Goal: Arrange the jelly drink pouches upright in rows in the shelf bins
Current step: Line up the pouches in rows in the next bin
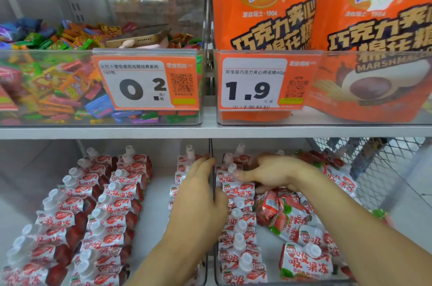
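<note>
Strawberry jelly drink pouches with white caps fill two clear bins on the lower shelf. The left bin holds two upright rows and a third row mostly hidden behind my left hand. That hand lies with straight fingers along the clear divider, its thumb crossing onto the right bin's upright row. My right hand reaches palm-down to the back of the right bin, fingers and thumb curled around a pouch in that row. Loose pouches lie jumbled to the right.
The shelf board hangs just above my hands. On it stand a bin of mixed candies with a phone on top, and orange Ovaltine bags. A wire mesh basket stands at the right.
</note>
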`<state>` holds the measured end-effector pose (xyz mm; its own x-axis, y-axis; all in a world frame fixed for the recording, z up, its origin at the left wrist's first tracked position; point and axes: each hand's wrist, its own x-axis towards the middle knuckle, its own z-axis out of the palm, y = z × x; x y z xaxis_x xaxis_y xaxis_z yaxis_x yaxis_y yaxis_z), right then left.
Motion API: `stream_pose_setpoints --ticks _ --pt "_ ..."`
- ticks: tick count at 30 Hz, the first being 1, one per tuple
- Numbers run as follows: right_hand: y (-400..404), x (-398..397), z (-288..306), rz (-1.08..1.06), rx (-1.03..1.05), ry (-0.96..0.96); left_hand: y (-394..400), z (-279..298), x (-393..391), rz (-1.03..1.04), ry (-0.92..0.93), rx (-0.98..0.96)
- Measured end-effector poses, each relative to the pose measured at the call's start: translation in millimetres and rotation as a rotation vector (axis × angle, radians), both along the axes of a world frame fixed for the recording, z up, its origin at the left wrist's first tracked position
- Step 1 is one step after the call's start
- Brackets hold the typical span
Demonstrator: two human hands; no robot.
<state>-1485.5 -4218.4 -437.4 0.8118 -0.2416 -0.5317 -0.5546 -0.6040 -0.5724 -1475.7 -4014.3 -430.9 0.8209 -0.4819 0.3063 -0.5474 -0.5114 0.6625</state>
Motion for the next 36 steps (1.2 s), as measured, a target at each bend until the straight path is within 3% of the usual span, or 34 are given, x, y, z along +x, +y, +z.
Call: stream_pose_setpoints --ticks 2,5,8,16,19,23,25,27,30,33,36 --pt "5 0 2 -0.015 0.021 -0.005 2 -1 1 -0.009 -0.002 0.001" --pt "10 -2 -1 -0.186 0.354 -0.098 2 -1 1 -0.005 -0.007 -0.005" --pt "12 -10 -5 -0.266 0.49 -0.171 -2 -1 -1 0.021 0.006 -0.008" --pt "21 15 -6 -0.429 0.549 -0.314 -4 -1 -8 0.037 -0.004 -0.032" --pt "27 23 -10 -0.424 0.483 -0.305 -3 -4 -6 0.049 -0.016 -0.037" --pt "20 14 -8 -0.373 0.58 -0.284 -4 -2 -6 0.039 -0.012 -0.025" --pt "18 6 0 -0.321 0.443 -0.347 -3 0 -6 0.022 -0.013 -0.025" --pt "14 -5 15 -0.294 0.14 -0.446 -1 1 -4 0.013 -0.007 -0.002" --pt "2 -44 31 -0.216 0.077 -0.564 2 5 -4 0.001 0.012 0.056" --pt "-11 -100 35 0.071 -0.096 -0.437 3 10 -9 0.001 -0.094 0.138" --pt "-10 -139 27 0.267 -0.158 -0.191 2 19 -27 -0.113 -0.282 0.072"
